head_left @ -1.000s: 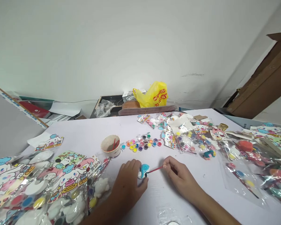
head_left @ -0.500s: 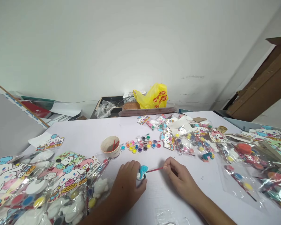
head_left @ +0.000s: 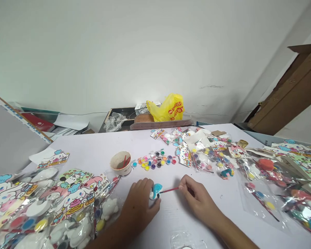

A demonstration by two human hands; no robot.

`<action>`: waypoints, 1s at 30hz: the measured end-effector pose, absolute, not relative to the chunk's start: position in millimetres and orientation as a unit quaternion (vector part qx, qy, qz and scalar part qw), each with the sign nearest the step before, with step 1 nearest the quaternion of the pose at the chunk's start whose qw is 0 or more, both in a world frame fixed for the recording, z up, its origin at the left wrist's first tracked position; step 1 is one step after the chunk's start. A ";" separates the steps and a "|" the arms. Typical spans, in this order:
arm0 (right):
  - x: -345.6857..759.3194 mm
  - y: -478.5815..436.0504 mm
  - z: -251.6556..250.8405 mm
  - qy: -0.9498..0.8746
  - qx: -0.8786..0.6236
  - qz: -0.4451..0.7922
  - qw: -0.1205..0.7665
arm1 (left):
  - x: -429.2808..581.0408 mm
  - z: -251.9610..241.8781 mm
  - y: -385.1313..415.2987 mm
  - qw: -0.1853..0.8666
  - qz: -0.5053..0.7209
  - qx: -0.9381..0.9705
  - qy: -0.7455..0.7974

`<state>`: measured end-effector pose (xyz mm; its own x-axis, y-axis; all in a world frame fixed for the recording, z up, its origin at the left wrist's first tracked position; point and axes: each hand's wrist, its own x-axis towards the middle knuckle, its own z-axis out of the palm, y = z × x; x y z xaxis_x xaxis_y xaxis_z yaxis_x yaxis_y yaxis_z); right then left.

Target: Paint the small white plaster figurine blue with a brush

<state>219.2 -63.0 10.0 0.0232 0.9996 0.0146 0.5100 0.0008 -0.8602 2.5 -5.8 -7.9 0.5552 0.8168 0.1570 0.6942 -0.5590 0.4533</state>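
Note:
A small white figurine [head_left: 157, 190], painted partly blue and with a black spot, sits in the grip of my left hand [head_left: 142, 197] just above the table's middle. Between the thumb and fingers of my right hand [head_left: 193, 190] is a thin red paintbrush [head_left: 170, 190]. Its dark tip points left and meets the figurine's blue side, as far as I can see. Beyond my hands lies a cluster of small paint pots [head_left: 155, 159] in many colours. A paper cup [head_left: 121, 163] with red brushes in it stands behind my left hand.
Bagged white figurines with paints and cartoon cards [head_left: 77, 193] cover the left side. More packs [head_left: 206, 159] lie at the right, near a painted blue figurine [head_left: 226, 173]. Clear plastic [head_left: 188, 240] rests at the front edge. A yellow bag [head_left: 168, 109] sits behind the table.
The whole view has shifted slightly left. Both hands keep their hold on the figurine and paintbrush, and the brush tip stays at the figurine's side.

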 end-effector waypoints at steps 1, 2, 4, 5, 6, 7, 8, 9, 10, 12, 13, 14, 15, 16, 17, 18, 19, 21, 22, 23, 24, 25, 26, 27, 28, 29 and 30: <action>219.7 -63.3 10.0 -0.611 -0.620 0.341 0.355 | 2.6 -7.7 -5.8 0.173 0.177 0.865 0.437; 220.3 -63.5 10.1 -0.611 -0.622 0.339 0.354 | 2.6 -7.4 -5.7 0.174 0.176 0.865 0.437; 221.4 -63.7 10.2 -0.607 -0.625 0.332 0.362 | 2.6 -7.2 -5.7 0.178 0.175 0.863 0.439; 221.7 -63.9 10.1 -0.604 -0.623 0.329 0.372 | 2.5 -7.3 -5.6 0.179 0.180 0.861 0.441; 221.8 -64.0 9.9 -0.601 -0.619 0.329 0.384 | 2.3 -7.6 -5.6 0.181 0.190 0.858 0.442; 221.5 -64.2 9.5 -0.596 -0.615 0.329 0.397 | 2.0 -7.9 -5.5 0.185 0.203 0.853 0.444; 221.0 -64.3 9.1 -0.590 -0.613 0.329 0.411 | 1.7 -8.2 -5.5 0.192 0.217 0.847 0.446; 220.4 -64.5 8.6 -0.580 -0.613 0.325 0.427 | 1.5 -8.3 -5.5 0.201 0.228 0.840 0.449; 219.8 -64.7 8.2 -0.568 -0.616 0.319 0.443 | 1.2 -8.2 -5.6 0.211 0.235 0.834 0.453; 218.7 -64.9 7.6 -0.547 -0.620 0.304 0.473 | 1.1 -7.2 -6.3 0.222 0.231 0.831 0.454; 218.4 -65.0 7.3 -0.543 -0.620 0.298 0.482 | 1.2 -6.4 -6.9 0.221 0.224 0.835 0.453; 218.0 -65.0 6.9 -0.542 -0.618 0.295 0.487 | 1.3 -5.4 -7.5 0.215 0.216 0.839 0.450; 217.6 -65.0 6.4 -0.545 -0.616 0.296 0.487 | 1.5 -4.4 -8.1 0.209 0.210 0.844 0.448; 217.1 -65.0 5.7 -0.549 -0.614 0.297 0.483 | 1.8 -3.4 -8.7 0.203 0.207 0.847 0.445; 216.4 -64.9 4.7 -0.552 -0.613 0.299 0.479 | 1.9 -2.7 -9.1 0.199 0.206 0.850 0.442; 215.7 -64.8 3.5 -0.556 -0.613 0.301 0.474 | 2.0 -2.2 -9.4 0.195 0.206 0.852 0.440; 215.0 -64.6 2.2 -0.558 -0.614 0.304 0.469 | 2.1 -2.1 -9.6 0.192 0.207 0.854 0.438; 213.6 -64.4 -0.2 -0.562 -0.615 0.310 0.458 | 2.1 -2.8 -9.5 0.187 0.213 0.856 0.433; 212.9 -64.3 -1.1 -0.563 -0.616 0.313 0.453 | 2.0 -3.6 -9.4 0.184 0.216 0.856 0.432; 212.4 -64.4 -1.7 -0.564 -0.616 0.316 0.449 | 2.0 -4.5 -9.3 0.181 0.220 0.856 0.430; 211.9 -64.4 -2.1 -0.565 -0.616 0.319 0.446 | 2.0 -5.5 -9.2 0.177 0.224 0.857 0.429; 211.6 -64.4 -2.3 -0.565 -0.617 0.321 0.444 | 2.1 -6.3 -9.1 0.174 0.226 0.858 0.428; 211.2 -64.5 -2.4 -0.565 -0.617 0.323 0.443 | 2.1 -7.0 -9.1 0.170 0.226 0.859 0.428; 211.0 -64.4 -2.3 -0.564 -0.618 0.324 0.441 | 2.2 -7.4 -9.1 0.167 0.226 0.859 0.429; 210.9 -64.2 -2.2 -0.564 -0.620 0.324 0.438 | 2.3 -7.7 -9.1 0.164 0.226 0.859 0.430; 210.8 -64.0 -2.1 -0.565 -0.621 0.324 0.436 | 2.4 -7.8 -9.1 0.161 0.226 0.858 0.431; 210.8 -63.7 -2.0 -0.567 -0.623 0.323 0.432 | 2.5 -7.9 -9.1 0.160 0.226 0.859 0.432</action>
